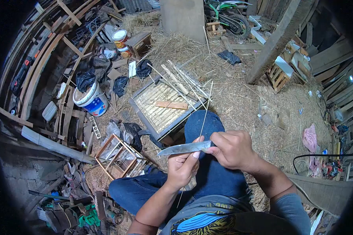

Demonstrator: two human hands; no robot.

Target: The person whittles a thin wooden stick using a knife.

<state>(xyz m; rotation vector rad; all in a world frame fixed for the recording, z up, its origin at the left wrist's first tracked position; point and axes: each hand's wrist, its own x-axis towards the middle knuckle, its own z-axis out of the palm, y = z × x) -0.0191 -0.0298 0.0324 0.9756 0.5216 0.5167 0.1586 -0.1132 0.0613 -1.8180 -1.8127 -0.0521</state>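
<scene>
My right hand [233, 149] is closed round the handle of a knife [180, 149], whose wide blade points left across my lap. Under the blade, my left hand [183, 168] pinches a long thin stick [206, 113]. The stick runs upward past my knee and its lower end comes out below my left hand. The blade lies over the stick near my left fingers; whether they touch is hard to tell. In front of my knees stands a low slatted table [145, 122] with a short flat wood piece [171, 105] and several thin strips [176, 80] on it.
A white bucket [94, 101] stands left of the table, with a wooden frame [119, 156] nearer to me. A wooden post [276, 43] rises at the right. Straw covers the floor. A motorcycle wheel [237, 26] is at the back, and a pink cloth [310, 139] hangs far right.
</scene>
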